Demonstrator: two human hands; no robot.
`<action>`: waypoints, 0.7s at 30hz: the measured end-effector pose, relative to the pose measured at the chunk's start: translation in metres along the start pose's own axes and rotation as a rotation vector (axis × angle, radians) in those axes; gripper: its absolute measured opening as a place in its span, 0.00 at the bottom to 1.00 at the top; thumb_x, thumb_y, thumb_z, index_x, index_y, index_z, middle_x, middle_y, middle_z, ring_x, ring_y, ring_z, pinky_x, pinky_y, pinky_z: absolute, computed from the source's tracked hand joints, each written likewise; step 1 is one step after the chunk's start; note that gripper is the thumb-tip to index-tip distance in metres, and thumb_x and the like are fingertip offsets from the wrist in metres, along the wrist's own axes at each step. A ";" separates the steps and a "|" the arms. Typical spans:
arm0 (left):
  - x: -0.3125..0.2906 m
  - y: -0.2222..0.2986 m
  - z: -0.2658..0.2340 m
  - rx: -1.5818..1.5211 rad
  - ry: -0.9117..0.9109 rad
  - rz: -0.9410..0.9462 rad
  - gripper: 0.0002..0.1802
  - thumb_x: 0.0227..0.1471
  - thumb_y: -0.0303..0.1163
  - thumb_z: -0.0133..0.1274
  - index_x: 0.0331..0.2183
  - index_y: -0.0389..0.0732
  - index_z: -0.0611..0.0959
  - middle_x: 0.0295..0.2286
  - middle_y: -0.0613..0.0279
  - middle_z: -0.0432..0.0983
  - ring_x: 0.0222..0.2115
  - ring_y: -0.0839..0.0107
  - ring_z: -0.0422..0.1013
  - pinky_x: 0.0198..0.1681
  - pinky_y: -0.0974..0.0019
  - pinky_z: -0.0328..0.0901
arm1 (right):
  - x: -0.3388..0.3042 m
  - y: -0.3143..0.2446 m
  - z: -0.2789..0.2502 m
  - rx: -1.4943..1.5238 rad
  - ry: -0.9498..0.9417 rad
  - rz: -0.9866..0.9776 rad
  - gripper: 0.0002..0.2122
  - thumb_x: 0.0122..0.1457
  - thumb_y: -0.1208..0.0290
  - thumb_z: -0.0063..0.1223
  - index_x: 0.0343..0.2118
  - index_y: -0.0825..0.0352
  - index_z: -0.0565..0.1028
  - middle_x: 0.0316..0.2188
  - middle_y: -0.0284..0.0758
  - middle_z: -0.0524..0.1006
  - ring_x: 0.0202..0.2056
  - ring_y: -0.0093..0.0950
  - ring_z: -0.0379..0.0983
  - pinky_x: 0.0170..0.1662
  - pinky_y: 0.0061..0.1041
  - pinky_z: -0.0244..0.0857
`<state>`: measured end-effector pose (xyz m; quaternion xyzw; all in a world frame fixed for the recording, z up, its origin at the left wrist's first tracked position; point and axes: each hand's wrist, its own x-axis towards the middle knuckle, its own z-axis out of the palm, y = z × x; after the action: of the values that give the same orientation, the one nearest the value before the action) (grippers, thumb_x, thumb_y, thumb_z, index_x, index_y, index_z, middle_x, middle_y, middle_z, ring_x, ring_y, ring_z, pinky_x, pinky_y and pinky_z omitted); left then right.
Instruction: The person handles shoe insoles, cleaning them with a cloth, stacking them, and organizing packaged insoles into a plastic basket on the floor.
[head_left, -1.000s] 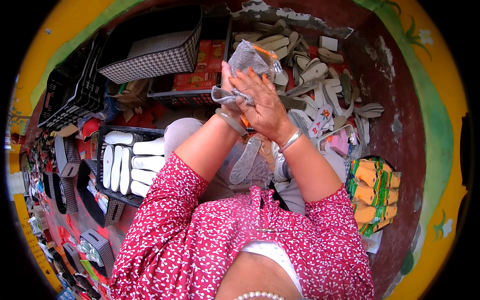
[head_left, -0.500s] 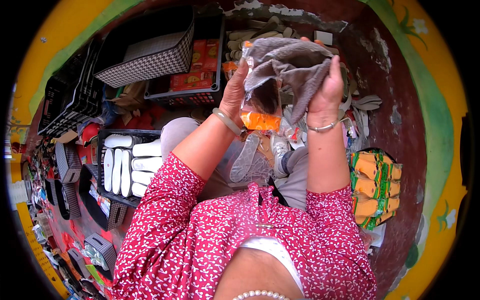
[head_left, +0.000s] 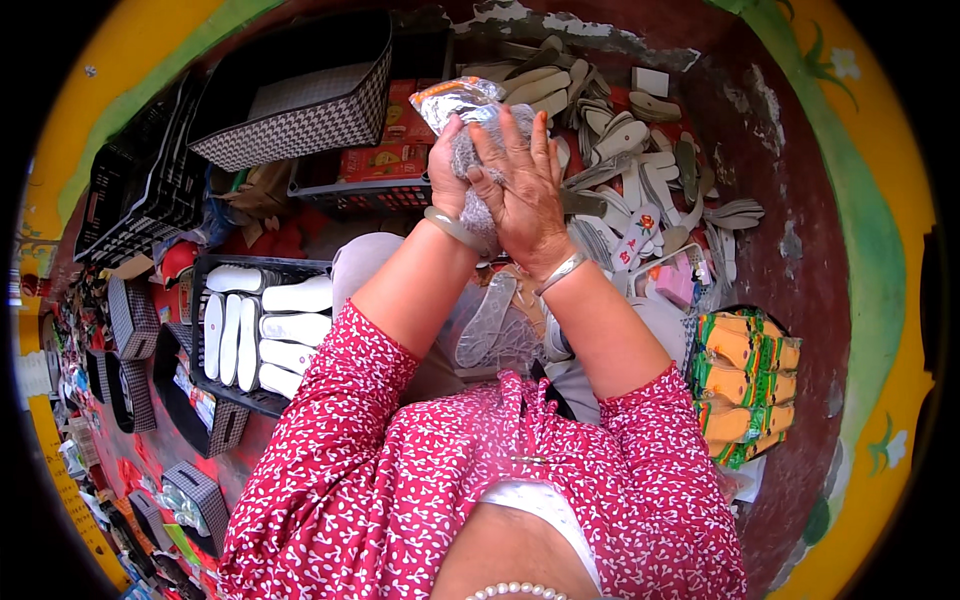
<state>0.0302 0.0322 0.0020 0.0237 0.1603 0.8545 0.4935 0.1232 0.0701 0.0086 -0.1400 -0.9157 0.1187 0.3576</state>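
Note:
A bundled grey fuzzy cloth [head_left: 480, 207] is squeezed between my two hands at the top centre, over my lap. My left hand [head_left: 447, 178] grips it from the left side, with a bangle on that wrist. A crinkled clear plastic packet [head_left: 458, 98] with an orange part sticks out above the left fingers; its lower end is hidden. Pressing flat on the cloth from the right is my right hand [head_left: 525, 200], its fingers stretched and slightly apart. How the cloth is folded under the palms cannot be made out.
Loose insoles [head_left: 640, 170] lie piled ahead to the right. White insoles fill a black crate [head_left: 262, 395] at left. A houndstooth fabric bin [head_left: 300, 120] rests above a dark crate at the upper left. Yellow-green packs [head_left: 745, 385] sit at right. A transparent bag [head_left: 490, 330] lies below my hands.
My right hand has swung left and lies flat against the cloth. The cloth, held spread before, is now bunched small between my hands. The packet has tilted and shifted up and left.

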 end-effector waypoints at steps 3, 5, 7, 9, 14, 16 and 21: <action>0.020 0.012 -0.015 -0.107 -0.124 0.061 0.30 0.56 0.50 0.27 0.53 0.40 0.61 0.49 0.47 0.63 0.49 0.49 0.61 0.54 0.50 0.55 | -0.001 -0.012 0.018 0.462 0.109 0.261 0.26 0.59 0.59 0.43 0.58 0.63 0.56 0.59 0.49 0.50 0.60 0.46 0.46 0.59 0.36 0.44; 0.024 0.015 -0.026 -0.311 -0.350 0.025 0.30 0.57 0.48 0.24 0.55 0.39 0.58 0.50 0.47 0.63 0.49 0.47 0.60 0.54 0.48 0.54 | 0.001 -0.019 0.024 0.684 0.171 0.409 0.28 0.58 0.60 0.44 0.59 0.65 0.52 0.56 0.50 0.54 0.57 0.45 0.51 0.55 0.33 0.50; 0.025 0.019 -0.027 -0.286 -0.375 0.067 0.30 0.57 0.47 0.23 0.55 0.39 0.58 0.50 0.47 0.63 0.49 0.46 0.60 0.54 0.47 0.54 | 0.003 -0.026 0.026 0.789 0.176 0.527 0.30 0.58 0.59 0.45 0.59 0.68 0.49 0.49 0.51 0.63 0.50 0.43 0.62 0.49 0.31 0.59; 0.020 0.020 -0.010 -0.223 -0.200 0.156 0.28 0.57 0.47 0.23 0.50 0.37 0.63 0.45 0.49 0.68 0.42 0.48 0.65 0.47 0.49 0.61 | 0.006 -0.025 0.030 0.746 0.260 0.539 0.30 0.57 0.56 0.47 0.56 0.69 0.54 0.35 0.49 0.75 0.38 0.39 0.74 0.39 0.29 0.66; 0.020 0.046 -0.008 -0.379 -0.308 0.188 0.28 0.58 0.45 0.24 0.53 0.39 0.62 0.49 0.47 0.64 0.48 0.45 0.61 0.49 0.45 0.58 | -0.010 -0.016 0.027 0.770 0.016 0.583 0.18 0.56 0.59 0.51 0.38 0.72 0.74 0.26 0.33 0.76 0.28 0.18 0.68 0.35 0.20 0.64; 0.017 0.058 -0.002 -0.413 -0.321 0.225 0.28 0.58 0.46 0.24 0.53 0.40 0.62 0.49 0.47 0.63 0.49 0.46 0.60 0.50 0.45 0.58 | -0.021 -0.017 0.033 0.836 0.060 0.505 0.17 0.56 0.59 0.51 0.37 0.71 0.74 0.24 0.31 0.75 0.27 0.16 0.66 0.33 0.19 0.63; 0.010 0.070 -0.004 -0.285 -0.262 0.345 0.27 0.58 0.45 0.26 0.54 0.41 0.60 0.48 0.46 0.64 0.47 0.49 0.63 0.51 0.47 0.58 | -0.003 0.033 0.009 1.864 0.076 1.001 0.18 0.61 0.57 0.39 0.44 0.67 0.70 0.41 0.37 0.74 0.44 0.33 0.70 0.50 0.30 0.61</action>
<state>-0.0346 0.0076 0.0176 0.0914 -0.0337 0.9297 0.3552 0.1250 0.0992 -0.0102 -0.1751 -0.2888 0.9040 0.2622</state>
